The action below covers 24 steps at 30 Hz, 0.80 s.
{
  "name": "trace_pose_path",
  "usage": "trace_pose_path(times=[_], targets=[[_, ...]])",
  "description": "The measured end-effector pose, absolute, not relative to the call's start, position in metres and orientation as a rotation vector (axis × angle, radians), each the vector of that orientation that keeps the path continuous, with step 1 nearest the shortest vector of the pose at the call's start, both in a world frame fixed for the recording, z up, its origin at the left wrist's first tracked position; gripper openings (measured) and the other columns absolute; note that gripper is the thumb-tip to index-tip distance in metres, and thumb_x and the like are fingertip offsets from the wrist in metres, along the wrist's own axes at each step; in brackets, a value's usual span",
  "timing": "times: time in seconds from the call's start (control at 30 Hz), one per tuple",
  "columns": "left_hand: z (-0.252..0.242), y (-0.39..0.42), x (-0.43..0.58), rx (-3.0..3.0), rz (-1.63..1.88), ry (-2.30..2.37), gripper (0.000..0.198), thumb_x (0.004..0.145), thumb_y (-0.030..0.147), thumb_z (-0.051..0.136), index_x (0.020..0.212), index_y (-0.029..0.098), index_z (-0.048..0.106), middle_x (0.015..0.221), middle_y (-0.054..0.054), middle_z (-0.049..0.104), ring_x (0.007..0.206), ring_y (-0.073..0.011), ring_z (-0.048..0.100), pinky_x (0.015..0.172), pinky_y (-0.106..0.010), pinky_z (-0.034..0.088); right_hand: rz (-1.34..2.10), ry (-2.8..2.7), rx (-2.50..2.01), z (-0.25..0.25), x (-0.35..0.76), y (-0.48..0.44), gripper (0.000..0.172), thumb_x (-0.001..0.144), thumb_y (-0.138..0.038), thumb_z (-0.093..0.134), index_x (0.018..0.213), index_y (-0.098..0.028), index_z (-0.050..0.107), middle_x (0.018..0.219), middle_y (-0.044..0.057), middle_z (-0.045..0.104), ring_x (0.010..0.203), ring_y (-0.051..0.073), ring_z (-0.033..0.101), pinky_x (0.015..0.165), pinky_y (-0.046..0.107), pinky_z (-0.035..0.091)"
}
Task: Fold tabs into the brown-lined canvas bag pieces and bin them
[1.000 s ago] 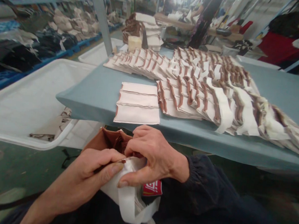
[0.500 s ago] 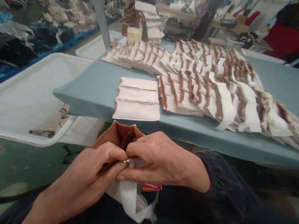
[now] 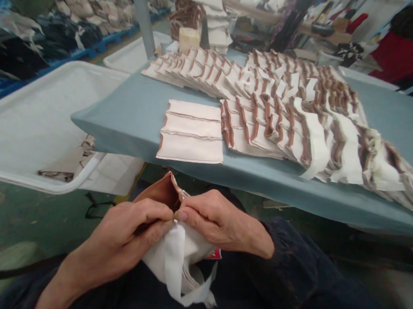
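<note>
Both hands meet over my lap on one fabric piece [image 3: 177, 260], white outside with a brown lining and a white strap hanging down. My left hand [image 3: 126, 236] is closed on its left edge, thumb and fingers pinching the rim. My right hand [image 3: 216, 218] is closed on the same rim from the right, fingertips touching the left hand's. Beyond them, a small stack of flat cream pieces [image 3: 191, 137] lies near the front edge of the blue-grey table [image 3: 132, 108].
Long overlapping rows of white-and-brown fabric pieces [image 3: 282, 117] cover the table's middle and right. A large white tub [image 3: 29, 125] stands to the left. Taller stacks [image 3: 201, 19] sit at the far end. Shelves of dark clothing fill the left; a person stands in the background.
The hands have drawn the fabric rim together and pinched it tighter, so the brown lining shows less. The view has tilted slightly down.
</note>
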<state>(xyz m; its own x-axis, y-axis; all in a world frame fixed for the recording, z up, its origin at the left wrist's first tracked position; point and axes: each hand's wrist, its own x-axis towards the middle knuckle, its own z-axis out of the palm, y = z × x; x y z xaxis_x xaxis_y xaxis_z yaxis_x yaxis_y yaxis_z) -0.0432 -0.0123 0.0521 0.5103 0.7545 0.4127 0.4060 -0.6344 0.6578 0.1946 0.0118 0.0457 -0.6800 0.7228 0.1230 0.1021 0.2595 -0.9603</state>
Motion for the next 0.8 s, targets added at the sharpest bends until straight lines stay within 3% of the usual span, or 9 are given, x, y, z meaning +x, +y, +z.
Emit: trace_pose_path(times=[0.13,0.37,0.47,0.57,0.67,0.8], targets=[[0.051,-0.014,-0.042,2.359,0.954,0.922,0.017,0.114,0.016,0.061,0.104,0.027,0.07,0.085,0.005,0.085,0.07,-0.0131,0.082,0.069,-0.018,0.06,1.281,-2.029,-0.756,0.044,0.195,0.006,0.05,0.119,-0.049,0.048,0.075,-0.025,0.042,0.067,-0.006,0.039,0.061,0.012,0.033,0.061,0.031,0.027],[0.022,-0.008,-0.045,2.527,1.015,0.727,0.022,0.118,0.011,0.049,0.12,0.023,0.068,0.086,0.0,0.082,0.07,-0.0149,0.078,0.069,-0.023,0.06,1.815,-1.638,-0.924,0.046,0.202,-0.002,0.068,0.106,-0.082,0.06,0.075,-0.023,0.046,0.069,-0.007,0.035,0.061,0.01,0.03,0.054,0.025,0.026],[0.005,-0.012,-0.052,2.523,1.072,0.705,0.019,0.117,0.012,0.053,0.123,0.022,0.068,0.083,0.0,0.079,0.067,-0.0147,0.075,0.067,-0.023,0.057,1.81,-1.606,-0.93,0.041,0.207,-0.006,0.07,0.107,-0.085,0.054,0.074,-0.024,0.044,0.068,-0.007,0.034,0.06,0.01,0.029,0.053,0.025,0.026],[0.003,-0.017,-0.058,2.375,1.038,0.926,0.012,0.116,0.022,0.059,0.118,0.024,0.071,0.091,0.0,0.082,0.074,-0.0162,0.077,0.07,-0.024,0.057,1.456,-1.808,-0.844,0.037,0.213,-0.005,0.063,0.118,-0.069,0.047,0.075,-0.022,0.048,0.067,-0.006,0.042,0.058,0.01,0.036,0.056,0.026,0.031],[0.023,-0.014,-0.054,2.157,0.915,1.029,0.029,0.12,0.033,0.047,0.119,0.024,0.075,0.102,-0.001,0.084,0.086,-0.0179,0.079,0.077,-0.024,0.057,0.944,-2.058,-0.707,0.039,0.218,-0.003,0.055,0.126,-0.047,0.037,0.084,-0.02,0.06,0.073,-0.001,0.06,0.064,0.012,0.05,0.062,0.027,0.038],[0.062,0.002,-0.037,1.98,0.627,0.882,0.054,0.123,0.033,0.032,0.088,0.022,0.072,0.081,0.004,0.074,0.072,-0.0134,0.067,0.07,-0.023,0.051,0.41,-2.282,-0.635,0.048,0.218,-0.003,0.058,0.128,-0.038,0.031,0.086,-0.019,0.066,0.07,0.0,0.063,0.061,0.014,0.051,0.062,0.031,0.037]])
